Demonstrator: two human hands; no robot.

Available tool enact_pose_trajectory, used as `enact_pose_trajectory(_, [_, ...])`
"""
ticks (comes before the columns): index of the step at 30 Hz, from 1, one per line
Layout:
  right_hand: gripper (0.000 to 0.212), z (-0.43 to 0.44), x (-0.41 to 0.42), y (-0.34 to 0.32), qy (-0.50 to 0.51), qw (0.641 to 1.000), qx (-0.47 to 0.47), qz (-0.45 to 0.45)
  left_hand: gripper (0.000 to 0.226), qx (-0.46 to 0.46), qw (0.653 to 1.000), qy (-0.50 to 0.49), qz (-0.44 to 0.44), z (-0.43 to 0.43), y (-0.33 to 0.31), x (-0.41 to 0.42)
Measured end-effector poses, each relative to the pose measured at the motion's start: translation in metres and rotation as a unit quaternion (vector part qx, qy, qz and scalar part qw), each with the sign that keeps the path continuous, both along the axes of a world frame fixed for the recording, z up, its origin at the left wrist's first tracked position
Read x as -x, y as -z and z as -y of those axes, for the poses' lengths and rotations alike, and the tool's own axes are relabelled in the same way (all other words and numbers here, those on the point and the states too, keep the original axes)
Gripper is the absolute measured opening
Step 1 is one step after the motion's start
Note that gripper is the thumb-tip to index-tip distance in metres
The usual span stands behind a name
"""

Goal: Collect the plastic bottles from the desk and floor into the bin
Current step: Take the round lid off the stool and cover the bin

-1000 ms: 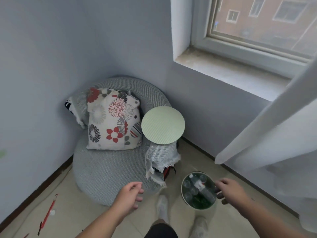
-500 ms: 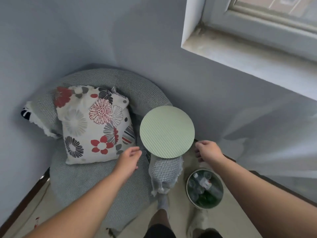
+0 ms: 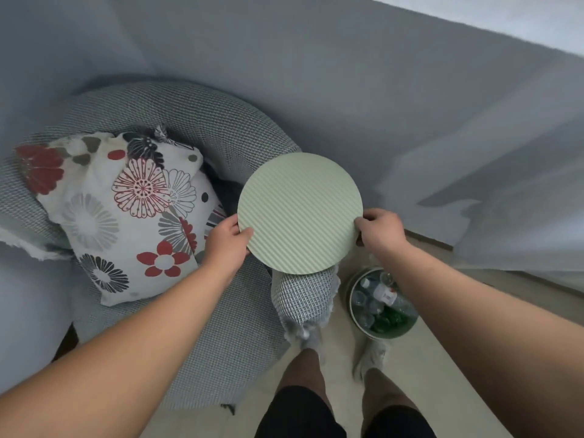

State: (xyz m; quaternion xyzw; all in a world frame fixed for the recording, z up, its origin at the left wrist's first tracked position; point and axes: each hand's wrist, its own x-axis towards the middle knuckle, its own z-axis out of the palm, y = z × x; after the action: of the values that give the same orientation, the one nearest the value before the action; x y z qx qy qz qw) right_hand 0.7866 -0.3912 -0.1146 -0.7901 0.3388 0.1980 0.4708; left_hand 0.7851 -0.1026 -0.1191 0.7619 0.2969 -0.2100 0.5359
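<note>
While both hands are pinching the round green lid, left hand and right hand gripping opposite edges, the bin of plastic bottles is sitting below, nearer the right grip, on the floor.

Floral pillow on grey cushion

The pale beige tiled floor carries a round grey knitted floor cushion in the corner. Just beside the person's feet stands a round white-rimmed bin filled with clear and green plastic bottles.
</note>
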Motion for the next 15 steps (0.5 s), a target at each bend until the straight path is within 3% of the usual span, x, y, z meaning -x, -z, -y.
enact_pose_trajectory(9, [0.021,0.051,0.065,-0.059,0.022,1.000,0.003,0.017,0.035,0.018,0.999,0.045,0.015,0.045,-0.056,0.045])
enact_pose_trajectory(15, [0.016,0.126,0.153,-0.077,0.061,0.998,0.004,0.011,0.037,-0.044,0.992,0.113,0.019,0.116,-0.086,0.105])
